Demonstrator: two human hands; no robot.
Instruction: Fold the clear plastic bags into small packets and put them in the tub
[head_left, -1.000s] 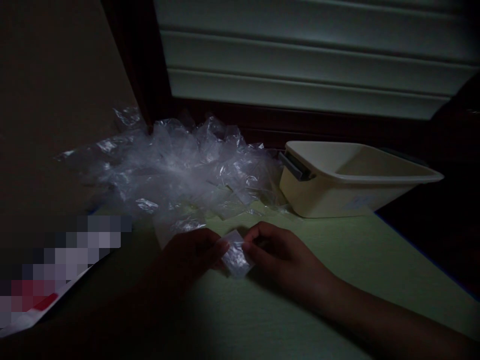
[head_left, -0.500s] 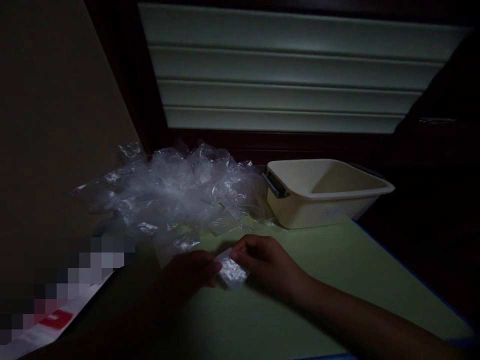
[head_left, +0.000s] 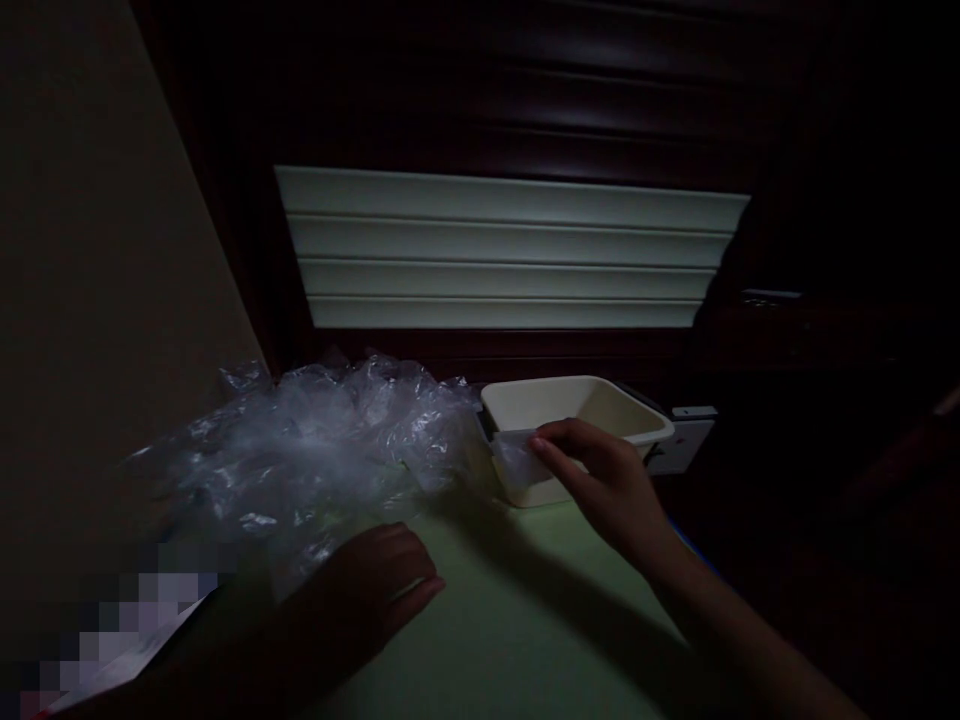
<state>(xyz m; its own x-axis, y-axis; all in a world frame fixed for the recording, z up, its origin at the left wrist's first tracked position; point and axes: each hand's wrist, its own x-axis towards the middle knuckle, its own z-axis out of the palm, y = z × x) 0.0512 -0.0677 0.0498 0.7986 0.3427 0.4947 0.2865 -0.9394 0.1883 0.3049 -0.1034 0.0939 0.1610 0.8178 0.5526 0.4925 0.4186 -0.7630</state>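
My right hand pinches a small clear plastic bag and holds it in the air just in front of the near rim of a cream plastic tub. My left hand rests low on the pale green table top, its fingers loosely curled and holding nothing, at the near edge of a heap of crumpled clear plastic bags. The scene is dim.
A white paper with a blurred patch lies at the near left. A beige wall stands to the left. Pale slatted panels in a dark wooden frame stand behind the table. The table's right edge drops into darkness.
My right hand has carried the small bag away from my left hand, up and forward to the tub. My left hand let go and stayed low. The view has tilted upward.
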